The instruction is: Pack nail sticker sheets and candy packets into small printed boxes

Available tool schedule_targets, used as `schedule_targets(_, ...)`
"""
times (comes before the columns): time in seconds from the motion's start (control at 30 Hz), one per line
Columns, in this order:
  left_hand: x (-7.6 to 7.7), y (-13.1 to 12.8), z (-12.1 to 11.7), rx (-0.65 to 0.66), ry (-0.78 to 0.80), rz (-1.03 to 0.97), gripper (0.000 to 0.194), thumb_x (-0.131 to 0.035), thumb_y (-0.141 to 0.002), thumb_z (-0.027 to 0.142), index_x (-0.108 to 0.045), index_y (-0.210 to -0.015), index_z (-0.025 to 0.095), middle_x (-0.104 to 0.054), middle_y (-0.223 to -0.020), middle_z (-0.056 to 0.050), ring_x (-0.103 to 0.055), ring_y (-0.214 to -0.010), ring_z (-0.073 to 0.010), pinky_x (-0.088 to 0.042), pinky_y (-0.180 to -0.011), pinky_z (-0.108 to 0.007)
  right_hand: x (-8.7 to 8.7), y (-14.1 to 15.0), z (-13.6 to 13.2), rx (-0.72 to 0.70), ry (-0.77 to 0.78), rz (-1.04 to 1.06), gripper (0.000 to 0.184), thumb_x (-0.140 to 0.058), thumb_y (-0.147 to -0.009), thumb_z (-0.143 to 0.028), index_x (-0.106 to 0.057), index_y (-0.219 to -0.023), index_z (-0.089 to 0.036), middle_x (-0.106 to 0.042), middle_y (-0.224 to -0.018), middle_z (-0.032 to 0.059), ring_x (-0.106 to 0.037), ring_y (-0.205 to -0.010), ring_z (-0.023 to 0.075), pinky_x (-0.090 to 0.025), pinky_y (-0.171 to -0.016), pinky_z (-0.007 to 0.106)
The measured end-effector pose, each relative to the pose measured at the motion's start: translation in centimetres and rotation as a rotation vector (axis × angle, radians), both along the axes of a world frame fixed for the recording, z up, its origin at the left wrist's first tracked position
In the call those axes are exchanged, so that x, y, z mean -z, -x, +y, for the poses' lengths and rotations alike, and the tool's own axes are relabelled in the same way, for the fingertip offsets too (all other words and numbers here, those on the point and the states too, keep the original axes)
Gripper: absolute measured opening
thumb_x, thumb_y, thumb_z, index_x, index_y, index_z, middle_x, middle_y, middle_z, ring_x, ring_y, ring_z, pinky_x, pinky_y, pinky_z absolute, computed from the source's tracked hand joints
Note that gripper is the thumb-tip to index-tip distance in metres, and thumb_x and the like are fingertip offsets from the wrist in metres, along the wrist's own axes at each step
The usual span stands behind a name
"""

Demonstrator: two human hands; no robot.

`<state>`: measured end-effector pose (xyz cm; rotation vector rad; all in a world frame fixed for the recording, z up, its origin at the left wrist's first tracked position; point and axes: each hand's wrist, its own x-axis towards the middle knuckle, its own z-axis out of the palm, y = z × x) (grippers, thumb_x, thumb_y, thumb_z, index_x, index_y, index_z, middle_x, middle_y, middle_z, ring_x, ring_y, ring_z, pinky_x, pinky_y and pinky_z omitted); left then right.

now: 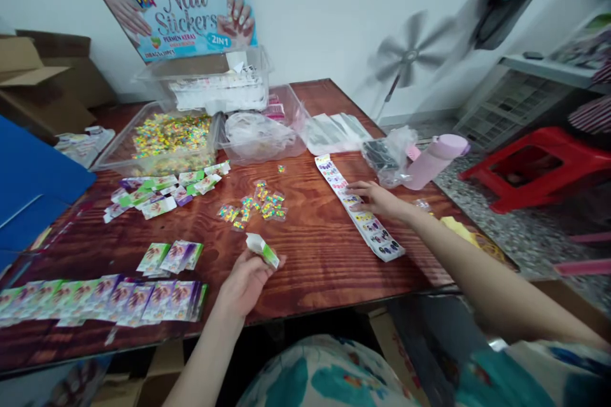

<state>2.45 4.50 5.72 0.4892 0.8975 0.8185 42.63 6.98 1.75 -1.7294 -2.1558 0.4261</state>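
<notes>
My left hand (248, 285) is closed around a small green and white box (263, 250), its white top flap standing up. To the right, my right hand (377, 200) rests its stretched fingers on a long strip of nail stickers (366, 221), which lies on the table at a slant. Between and beyond my hands is a loose group of small clear candy packets (258, 203), with one packet (281, 169) apart from them. Unfilled-looking green, white and purple boxes (160, 206) are heaped farther left.
Rows of green and purple boxes (138, 301) line the table's (305, 248) front left. At the back stand clear tubs, one of candy packets (172, 137), another of sticker sheets (222, 90). A pink bottle (436, 161) and plastic bags (394, 152) are at the right, near a red stool (548, 165).
</notes>
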Motion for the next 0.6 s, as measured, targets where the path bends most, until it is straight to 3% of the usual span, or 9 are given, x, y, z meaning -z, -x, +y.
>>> schedule_targets(0.17,-0.8,-0.9,-1.6,0.109,0.014,-0.089,0.033,-0.071,-0.053,0.010,-0.062,-0.084,0.017,-0.063,-0.077,0.001,-0.064,-0.079,-0.0173,-0.051,-0.079,-0.035,0.7,0.7,0.8,0.041,-0.046,0.039,0.026,-0.076,-0.072,-0.033,-0.075,-0.092,-0.017,-0.065,-0.107,0.0118,-0.062,-0.098,0.0252,-0.045,-0.094,0.042)
schedule_targets(0.3,-1.5,-1.5,-2.5,0.121,-0.105,-0.050,0.034,-0.078,-0.064,0.020,-0.059,-0.093,0.018,-0.057,-0.075,0.003,-0.058,-0.068,-0.0115,-0.049,-0.070,-0.029,0.2,0.7,1.2,0.033,-0.025,0.051,0.043,-0.072,-0.076,-0.037,-0.069,-0.115,-0.017,-0.062,-0.101,0.0101,-0.061,-0.091,0.0220,-0.049,-0.086,0.036)
schedule_targets(0.37,-1.3,-1.7,-2.6,0.096,-0.140,0.000,0.033,-0.079,-0.065,0.024,-0.058,-0.090,0.018,-0.053,-0.068,0.005,-0.051,-0.060,-0.0083,-0.046,-0.066,-0.027,0.2,0.6,1.2,0.033,-0.031,0.032,0.042,-0.070,-0.079,-0.034,-0.068,-0.117,-0.017,-0.061,-0.101,0.0106,-0.061,-0.093,0.0230,-0.048,-0.088,0.038)
schedule_targets(0.43,-0.8,-1.8,-2.5,0.082,-0.169,0.049,0.030,-0.078,-0.068,0.030,-0.056,-0.084,0.017,-0.048,-0.062,0.007,-0.048,-0.057,-0.0078,-0.045,-0.066,-0.026,0.4,0.6,1.1,0.046,-0.062,0.013,0.033,-0.073,-0.076,-0.029,-0.073,-0.106,-0.017,-0.062,-0.101,0.0116,-0.060,-0.097,0.0249,-0.046,-0.091,0.040)
schedule_targets(0.6,0.1,-2.3,-2.5,0.056,-0.350,0.278,0.032,-0.076,-0.069,0.035,-0.049,-0.072,0.018,-0.053,-0.067,0.003,-0.053,-0.067,-0.0108,-0.042,-0.069,-0.025,0.2,1.7,0.7,0.150,-0.142,0.047,0.014,-0.072,-0.075,-0.024,-0.076,-0.085,-0.015,-0.065,-0.094,0.0130,-0.061,-0.093,0.0265,-0.045,-0.090,0.044)
